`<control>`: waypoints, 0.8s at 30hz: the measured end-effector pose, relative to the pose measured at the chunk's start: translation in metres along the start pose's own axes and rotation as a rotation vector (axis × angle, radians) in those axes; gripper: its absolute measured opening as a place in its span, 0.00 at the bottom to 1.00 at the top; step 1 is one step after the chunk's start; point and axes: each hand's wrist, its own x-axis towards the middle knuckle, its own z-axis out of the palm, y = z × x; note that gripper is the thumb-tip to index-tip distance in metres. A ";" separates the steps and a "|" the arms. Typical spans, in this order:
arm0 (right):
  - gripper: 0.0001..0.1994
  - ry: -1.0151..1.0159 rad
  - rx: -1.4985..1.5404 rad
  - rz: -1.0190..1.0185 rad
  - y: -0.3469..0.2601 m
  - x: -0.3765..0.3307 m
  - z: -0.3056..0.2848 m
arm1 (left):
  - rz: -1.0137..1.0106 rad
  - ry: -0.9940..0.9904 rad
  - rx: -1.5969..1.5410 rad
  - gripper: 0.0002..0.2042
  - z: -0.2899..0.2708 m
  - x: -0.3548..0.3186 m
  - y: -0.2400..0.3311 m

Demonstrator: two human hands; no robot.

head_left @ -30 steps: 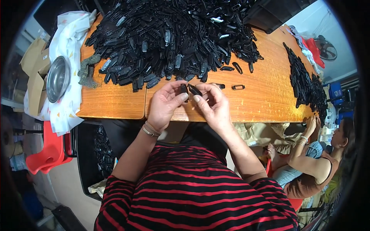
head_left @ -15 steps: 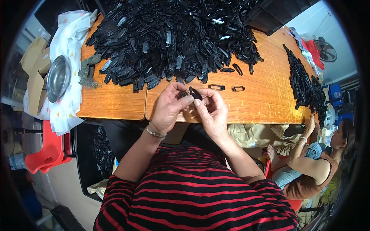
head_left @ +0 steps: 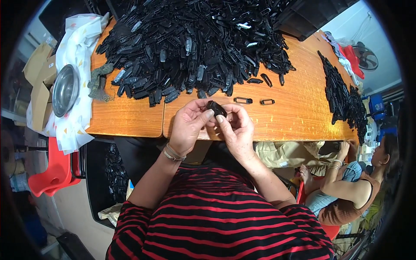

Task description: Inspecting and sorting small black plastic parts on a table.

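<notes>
Both hands, the left hand (head_left: 187, 125) and the right hand (head_left: 236, 130), pinch one small black plastic part (head_left: 216, 108) above the desk (head_left: 299, 108). A large heap of black parts (head_left: 195, 47) lies beyond.

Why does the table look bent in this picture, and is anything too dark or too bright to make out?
Head view: the fisheye lens bows the wooden table edges and leaves a black rim in the corners. Light is even and soft; the steel bowl and some parts in the black pile show small glints. The small black part between the left hand and right hand is sharp, but its surface detail is lost in the dark.
</notes>
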 end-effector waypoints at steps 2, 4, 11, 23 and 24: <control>0.12 0.014 0.018 0.008 -0.003 0.000 0.002 | 0.037 -0.006 0.008 0.13 -0.001 0.000 -0.002; 0.13 0.027 0.036 0.014 -0.006 0.001 0.003 | 0.046 0.019 0.084 0.13 0.001 0.000 -0.001; 0.11 0.020 -0.107 -0.103 -0.012 0.002 -0.001 | 0.102 -0.014 0.177 0.12 0.003 -0.003 0.001; 0.22 0.037 -0.248 -0.260 0.007 -0.008 0.009 | 0.273 0.147 0.531 0.06 0.018 -0.019 -0.014; 0.22 0.036 -0.246 -0.256 0.005 -0.011 0.009 | 0.270 0.149 0.533 0.06 0.015 -0.019 -0.015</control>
